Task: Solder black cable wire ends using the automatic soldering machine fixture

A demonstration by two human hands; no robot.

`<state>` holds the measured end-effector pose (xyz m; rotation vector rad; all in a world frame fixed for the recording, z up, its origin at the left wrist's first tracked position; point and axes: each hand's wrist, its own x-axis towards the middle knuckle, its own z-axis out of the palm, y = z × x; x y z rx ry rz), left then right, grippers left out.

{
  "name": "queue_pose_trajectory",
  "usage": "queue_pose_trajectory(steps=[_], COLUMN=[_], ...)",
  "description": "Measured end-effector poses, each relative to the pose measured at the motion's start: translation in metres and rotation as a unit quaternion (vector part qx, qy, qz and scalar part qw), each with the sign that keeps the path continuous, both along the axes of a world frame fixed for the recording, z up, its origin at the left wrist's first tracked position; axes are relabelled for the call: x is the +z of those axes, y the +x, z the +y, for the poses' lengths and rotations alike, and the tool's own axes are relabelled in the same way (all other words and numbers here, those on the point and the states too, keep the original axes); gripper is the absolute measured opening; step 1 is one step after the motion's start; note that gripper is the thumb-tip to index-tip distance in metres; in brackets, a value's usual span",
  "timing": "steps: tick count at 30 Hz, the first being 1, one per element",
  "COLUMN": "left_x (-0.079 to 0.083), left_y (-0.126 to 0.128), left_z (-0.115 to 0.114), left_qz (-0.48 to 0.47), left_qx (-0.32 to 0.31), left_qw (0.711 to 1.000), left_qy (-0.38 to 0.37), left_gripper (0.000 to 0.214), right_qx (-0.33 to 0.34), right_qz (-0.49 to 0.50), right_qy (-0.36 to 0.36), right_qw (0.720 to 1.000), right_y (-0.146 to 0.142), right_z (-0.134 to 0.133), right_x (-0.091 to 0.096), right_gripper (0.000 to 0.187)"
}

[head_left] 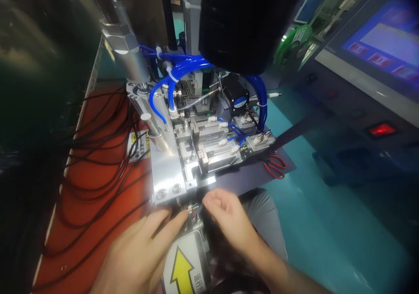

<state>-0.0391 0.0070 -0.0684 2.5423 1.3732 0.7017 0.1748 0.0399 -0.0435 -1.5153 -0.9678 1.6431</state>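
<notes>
My left hand [144,250] lies low at the front of a metal fixture [183,154], its fingers stretched toward a small bundle of coloured wire ends [193,207]. The fingertips pinch or touch that cable end; the exact hold is hard to make out. My right hand [225,215] sits just right of the wire ends, fingers curled into a loose pinch close to them. Both hands meet right below the fixture's front edge, above a white label with a yellow arrow [183,268].
Blue air hoses [183,67] loop over the fixture. Several black cables [98,167] lie on the orange bench top at left. Red-handled scissors [275,165] rest on a dark mat at right. A control panel with a screen [382,45] and a lit red switch [381,130] stands far right.
</notes>
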Motion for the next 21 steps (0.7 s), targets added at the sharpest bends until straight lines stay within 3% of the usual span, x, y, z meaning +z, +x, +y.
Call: queue_pose_trajectory(steps=[4, 6, 7, 9, 11, 13, 14, 16, 19, 21], left_x=[0.0, 0.0, 0.0, 0.0, -0.001, -0.001, 0.0, 0.001, 0.003, 0.003], left_y=[0.001, 0.001, 0.001, 0.001, 0.001, 0.001, 0.002, 0.002, 0.003, 0.002], left_z=[0.0, 0.0, 0.001, 0.001, 0.001, 0.001, 0.001, 0.002, 0.002, 0.002], left_qz=[0.002, -0.004, -0.008, -0.012, -0.009, -0.004, -0.003, 0.0, 0.007, 0.016], left_qx=[0.009, 0.01, 0.007, 0.003, 0.004, 0.004, 0.003, 0.0, -0.001, 0.003], left_qw=[1.0, 1.0, 1.0, 1.0, 1.0, 1.0, 1.0, 1.0, 1.0, 1.0], left_qy=[0.004, 0.001, 0.0, 0.001, 0.003, 0.004, 0.004, 0.003, 0.001, -0.002], left_gripper=[0.038, 0.038, 0.039, 0.039, 0.039, 0.038, 0.038, 0.037, 0.037, 0.037], right_qx=[0.013, 0.013, 0.014, 0.037, 0.081, 0.114, 0.121, 0.116, 0.083, 0.071], right_qz=[0.013, -0.048, -0.105, -0.233, -0.314, -0.338, -0.334, -0.298, -0.164, -0.062], right_qy=[-0.027, 0.016, 0.071, 0.223, 0.354, 0.414, 0.411, 0.348, 0.176, 0.067], right_qw=[0.999, 0.999, 0.992, 0.946, 0.877, 0.837, 0.84, 0.881, 0.967, 0.993], right_y=[-0.006, -0.009, -0.01, -0.008, -0.003, 0.001, 0.003, 0.003, 0.0, -0.001], right_z=[-0.014, -0.019, -0.019, -0.019, -0.016, -0.013, -0.011, -0.009, -0.006, -0.003], right_x=[-0.001, 0.0, 0.002, 0.006, 0.011, 0.014, 0.015, 0.014, 0.009, 0.007], right_gripper=[0.02, 0.016, 0.015, 0.016, 0.019, 0.021, 0.021, 0.02, 0.014, 0.013])
